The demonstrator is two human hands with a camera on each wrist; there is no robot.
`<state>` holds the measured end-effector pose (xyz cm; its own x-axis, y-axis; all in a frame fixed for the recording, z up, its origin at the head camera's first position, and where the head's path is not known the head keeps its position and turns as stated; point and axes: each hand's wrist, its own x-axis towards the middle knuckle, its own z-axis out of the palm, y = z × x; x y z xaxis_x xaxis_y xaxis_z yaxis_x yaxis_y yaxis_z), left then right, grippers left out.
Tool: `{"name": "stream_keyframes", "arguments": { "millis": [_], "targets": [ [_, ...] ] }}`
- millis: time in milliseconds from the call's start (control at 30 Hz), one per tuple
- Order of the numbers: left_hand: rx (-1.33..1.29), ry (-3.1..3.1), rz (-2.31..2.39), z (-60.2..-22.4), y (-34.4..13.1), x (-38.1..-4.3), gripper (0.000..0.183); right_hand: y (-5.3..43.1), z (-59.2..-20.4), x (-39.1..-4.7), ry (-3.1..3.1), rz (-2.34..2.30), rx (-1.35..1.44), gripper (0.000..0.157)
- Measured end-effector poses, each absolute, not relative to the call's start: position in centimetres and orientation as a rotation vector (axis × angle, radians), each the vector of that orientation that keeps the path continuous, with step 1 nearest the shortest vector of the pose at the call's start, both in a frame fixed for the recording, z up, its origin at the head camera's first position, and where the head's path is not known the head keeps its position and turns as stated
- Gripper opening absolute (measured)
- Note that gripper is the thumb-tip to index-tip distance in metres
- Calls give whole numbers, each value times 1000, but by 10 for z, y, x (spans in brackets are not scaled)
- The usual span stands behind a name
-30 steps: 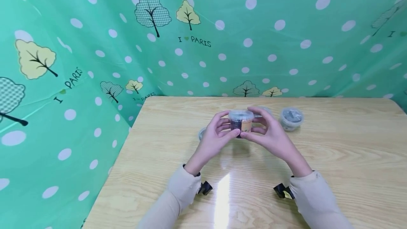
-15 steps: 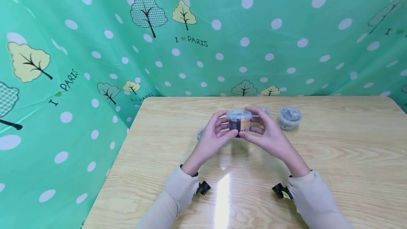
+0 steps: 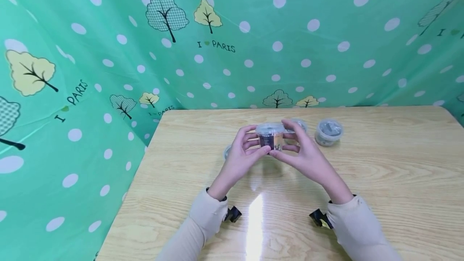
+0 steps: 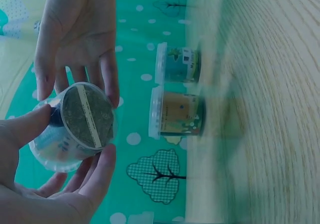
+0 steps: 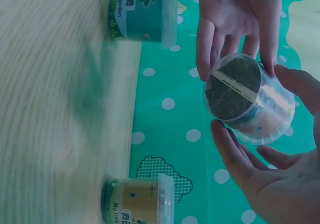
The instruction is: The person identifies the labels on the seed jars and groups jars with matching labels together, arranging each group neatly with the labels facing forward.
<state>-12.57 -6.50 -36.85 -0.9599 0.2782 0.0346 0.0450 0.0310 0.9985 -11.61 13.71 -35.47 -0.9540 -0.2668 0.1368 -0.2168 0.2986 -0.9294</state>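
Note:
Both of my hands hold one small clear plastic tub (image 3: 271, 142) upright above the table, the thumbs on its near side. My left hand (image 3: 243, 152) grips its left side and my right hand (image 3: 308, 152) its right. The tub has a lid and a dark and orange printed label. Through its base, dark soil-like contents (image 4: 75, 116) show in the left wrist view, crossed by a pale strip. Behind my right hand stands a second lidded tub (image 3: 300, 124), partly covered. A third tub (image 3: 226, 152) is mostly hidden behind my left hand.
Another lidded tub (image 3: 329, 132) stands at the back, right of my hands. In the right wrist view, a teal-labelled tub (image 5: 140, 16) and an orange-labelled tub (image 5: 136, 201) stand on the wooden table (image 3: 174, 200). A green patterned curtain (image 3: 232, 71) hangs behind.
The hands keep the same grip on the tub. In the head view the tub sits slightly further left and higher, while the whole view has also shifted a little.

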Motion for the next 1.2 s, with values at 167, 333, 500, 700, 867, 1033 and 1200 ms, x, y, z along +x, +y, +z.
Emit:
{"name": "stream_keyframes", "arguments": {
  "millis": [167, 333, 500, 700, 867, 1033, 1200],
  "targets": [
    [312, 2131, 2061, -368, -63, -124, 71, 136, -355, -115, 2517, -1772, -449, 82],
    [321, 2146, 2060, -367, -61, -124, 71, 138, -355, -118, 2504, -1799, -483, 80],
    [329, 2132, 2053, -366, -59, -125, 68, 143, -356, -119, 2458, -1827, -460, 79],
    [331, 2120, 2040, -365, -60, -125, 66, 145, -356, -118, 2419, -1860, -448, 79],
    [337, 2105, 2046, -366, -63, -125, 63, 144, -358, -120, 2379, -1880, -414, 79],
    [314, 2097, 2050, -365, -65, -123, 62, 144, -359, -121, 2303, -1902, -380, 82],
    [346, 2087, 2040, -364, -65, -125, 62, 149, -356, -121, 2254, -1930, -351, 82]
  ]
}}
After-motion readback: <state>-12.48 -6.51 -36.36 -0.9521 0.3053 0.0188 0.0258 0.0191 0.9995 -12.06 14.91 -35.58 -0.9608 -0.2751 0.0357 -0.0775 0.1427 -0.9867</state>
